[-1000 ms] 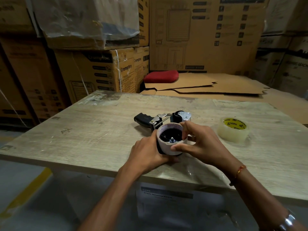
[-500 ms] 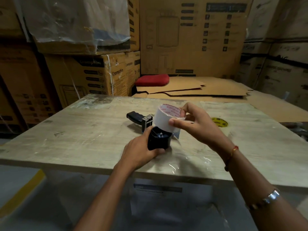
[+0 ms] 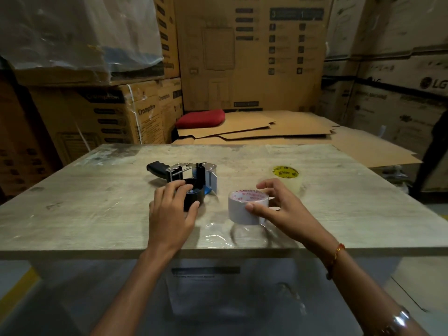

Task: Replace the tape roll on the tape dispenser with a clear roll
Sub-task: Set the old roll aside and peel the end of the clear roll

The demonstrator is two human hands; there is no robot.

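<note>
The black and metal tape dispenser (image 3: 194,174) lies on its side in the middle of the wooden table (image 3: 97,214), its black hub bare. My left hand (image 3: 173,209) rests on that hub, fingers curled over it. My right hand (image 3: 276,209) grips the white tape roll (image 3: 242,210) with red print on its core, standing on the table to the right of the dispenser. The clear tape roll (image 3: 288,179) with a yellow core label lies flat behind my right hand, untouched.
Clear film is stuck on the table near the front edge (image 3: 218,236). Flattened cardboard sheets (image 3: 278,130) and a red cushion (image 3: 201,118) lie behind the table. Stacked cartons (image 3: 252,52) wall in the back and both sides.
The white roll has come off the dispenser hub. My right hand lifted it, then carried it right and down onto the table. My left hand stayed on the dispenser.
</note>
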